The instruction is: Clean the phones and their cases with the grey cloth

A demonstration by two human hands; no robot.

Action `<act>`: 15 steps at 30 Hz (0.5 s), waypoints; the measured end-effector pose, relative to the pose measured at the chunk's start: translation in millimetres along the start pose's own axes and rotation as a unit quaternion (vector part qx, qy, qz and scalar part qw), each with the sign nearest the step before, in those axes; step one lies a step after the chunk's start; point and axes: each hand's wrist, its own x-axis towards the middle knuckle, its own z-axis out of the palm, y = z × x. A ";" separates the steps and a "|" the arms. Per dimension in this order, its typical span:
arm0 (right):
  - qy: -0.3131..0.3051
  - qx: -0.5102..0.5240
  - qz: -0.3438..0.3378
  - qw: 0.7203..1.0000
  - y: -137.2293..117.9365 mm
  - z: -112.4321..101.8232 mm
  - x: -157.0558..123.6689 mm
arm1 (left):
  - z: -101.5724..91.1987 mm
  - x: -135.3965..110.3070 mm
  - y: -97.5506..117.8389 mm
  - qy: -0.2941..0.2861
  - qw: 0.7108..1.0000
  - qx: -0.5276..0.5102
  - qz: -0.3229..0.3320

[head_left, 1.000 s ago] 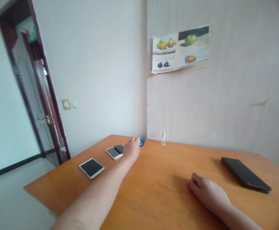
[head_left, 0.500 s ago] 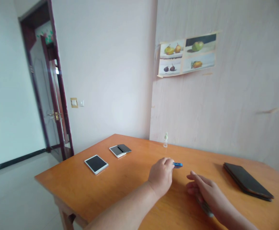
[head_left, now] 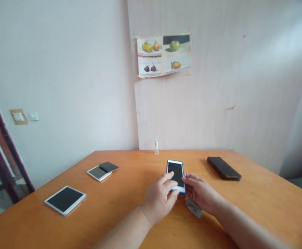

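Note:
A phone in a blue case (head_left: 176, 172) lies screen up near the middle of the orange wooden table (head_left: 265, 200). My left hand (head_left: 159, 199) holds its near left corner, thumb on the screen edge and fingers curled. My right hand (head_left: 201, 193) grips the near right corner of the same phone. A grey cloth (head_left: 193, 208) lies under my right hand, partly hidden by it.
A white tablet (head_left: 65, 199) lies at the left. Farther back a white phone (head_left: 98, 172) has a dark phone (head_left: 108, 166) resting on it. A small clear bottle (head_left: 156, 147) stands by the wall. A dark flat case (head_left: 223, 168) lies at the right.
My left hand carried the blue phone from the far left of the table to the middle and laid it flat. My right hand came onto it. The view swung right.

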 end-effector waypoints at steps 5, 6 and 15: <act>-0.059 -0.043 -0.024 0.997 3.7 17.2 -9.8 | 0.4 6.9 -22.1 0.138 0.968 -0.141 -0.152; -0.076 -0.045 -0.027 0.996 5.4 20.8 -11.6 | 0.0 9.0 -25.8 0.162 0.945 -0.200 -0.201; -0.154 -0.056 -0.055 0.985 16.2 33.9 -16.2 | -17.1 21.3 -9.6 0.161 0.716 -0.598 -0.323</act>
